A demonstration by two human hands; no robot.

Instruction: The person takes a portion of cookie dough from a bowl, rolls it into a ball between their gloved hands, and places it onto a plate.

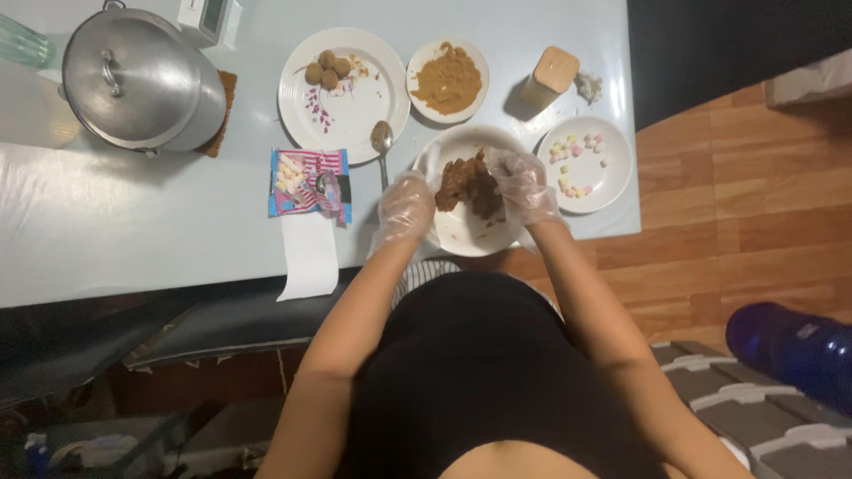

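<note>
— Both gloved hands are at the white bowl (461, 232) by the table's near edge: my left hand (405, 208) cups its rim, my right hand (524, 186) has fingers curled into the brown dough (469, 184).

— How would you do it well?

— Steady the bowl, I'd say, and pinch small (the finished balls (327, 69) sit on the far plate (355, 111)).

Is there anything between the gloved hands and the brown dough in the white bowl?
Nothing visible. The left hand is at the bowl's near rim beside the brown dough, and the right hand rests on the dough itself. The spoon lies off to the side.
</note>
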